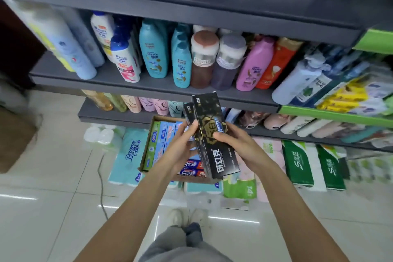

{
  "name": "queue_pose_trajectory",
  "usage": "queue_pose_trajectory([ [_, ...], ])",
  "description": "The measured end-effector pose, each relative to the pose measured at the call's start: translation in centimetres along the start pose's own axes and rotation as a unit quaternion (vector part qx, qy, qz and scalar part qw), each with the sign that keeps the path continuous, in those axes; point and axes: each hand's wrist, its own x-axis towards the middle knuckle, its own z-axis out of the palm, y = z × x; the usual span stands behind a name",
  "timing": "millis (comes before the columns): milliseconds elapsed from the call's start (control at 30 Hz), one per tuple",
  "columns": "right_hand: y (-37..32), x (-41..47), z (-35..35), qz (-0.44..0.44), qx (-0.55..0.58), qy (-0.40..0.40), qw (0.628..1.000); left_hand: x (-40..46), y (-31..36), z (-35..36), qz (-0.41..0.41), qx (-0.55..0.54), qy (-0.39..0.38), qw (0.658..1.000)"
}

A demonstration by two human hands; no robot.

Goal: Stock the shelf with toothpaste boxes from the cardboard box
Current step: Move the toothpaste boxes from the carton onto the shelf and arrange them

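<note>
1. Grip: left hand (184, 144) and right hand (231, 142) both clasp two black toothpaste boxes (209, 134), held above the cardboard box (148, 144).
2. The rear box (half hidden) could slide free.
3. The shelf (148, 86) looks crowded; shampoo bottles (180, 64) may topple.

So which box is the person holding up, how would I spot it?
Find the open cardboard box on the floor below the shelves. Just above it, the left hand and right hand hold black toothpaste boxes. They are black and gold; those in the cardboard box are blue, green and red.
</note>
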Motion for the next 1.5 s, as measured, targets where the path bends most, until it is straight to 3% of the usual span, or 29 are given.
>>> queue_pose_trajectory([
  [300, -2.2, -2.7, -1.5, -0.040, -0.020, 0.117, 0.992, 0.3, 1.1, 1.5, -0.022, 0.166, -0.071, 0.983],
  [533, -4.5, -6.0, -6.6, -0.079, -0.135, 0.068, 0.985, 0.1, 1.8, 4.8, 0.027, 0.331, -0.117, 0.936],
  [733, -7.6, -8.8, -14.6, -0.168, -0.178, 0.155, 0.957, 1.5, 4.4, 10.0, 0.136, 0.428, -0.096, 0.888],
  [867, -11.0, -11.2, -23.2, -0.260, 0.010, 0.200, 0.945, 2.8, 6.3, 14.1, 0.246, 0.604, -0.057, 0.756],
  [967, -13.8, -11.9, -29.7, -0.311, 0.139, 0.223, 0.913, 3.1, 7.8, 17.4, 0.311, 0.613, -0.059, 0.724],
  [1167, -19.3, -6.9, -38.5, -0.356, 0.134, 0.246, 0.891, 2.6, 12.7, 23.5, 0.431, 0.669, -0.030, 0.605],
  [1233, -20.8, -3.5, -41.1, -0.347, 0.088, 0.240, 0.902, 2.8, 14.6, 25.3, 0.469, 0.677, -0.027, 0.566],
  [1333, -22.7, 2.4, -45.4, -0.261, -0.135, 0.338, 0.894, 4.2, 17.1, 28.4, 0.541, 0.709, -0.011, 0.453],
  [1433, -23.8, 6.3, -47.9, -0.087, -0.428, 0.424, 0.793, 6.2, 19.3, 32.1, 0.555, 0.740, -0.017, 0.380],
  [1500, -24.4, 7.2, -48.0, -0.064, -0.452, 0.432, 0.778, 7.9, 20.5, 34.8, 0.543, 0.759, -0.034, 0.358],
])
